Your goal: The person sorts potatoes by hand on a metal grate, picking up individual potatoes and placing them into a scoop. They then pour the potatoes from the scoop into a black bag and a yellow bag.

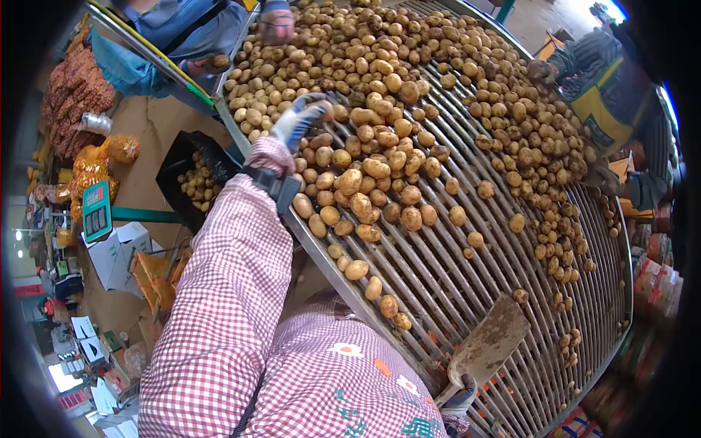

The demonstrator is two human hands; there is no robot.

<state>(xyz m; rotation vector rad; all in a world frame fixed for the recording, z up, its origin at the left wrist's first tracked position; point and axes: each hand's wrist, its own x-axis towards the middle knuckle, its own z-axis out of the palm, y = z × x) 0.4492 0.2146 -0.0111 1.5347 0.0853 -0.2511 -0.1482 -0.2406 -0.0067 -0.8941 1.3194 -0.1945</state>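
Note:
My left hand [301,120], in a white and blue glove, reaches over the potatoes [365,168] at the near left side of the slatted metal sorting table [438,255]. Its fingers are bent but apart, and the fingertips are partly lost among the potatoes. At the bottom, my gloved right hand [461,400] is closed around the neck of a small flat-bladed shovel [493,339]. The worn, dirty blade lies over the slats, angled up and right. My right wrist is mostly hidden by my checked apron.
Another person's hands [277,25] are at the table's far left edge. At the right stands a person with a yellow-trimmed apron [606,102]. A black bag of potatoes [171,171] sits on the floor at left, near a green scale [96,212]. The metal rim [328,270] borders my side.

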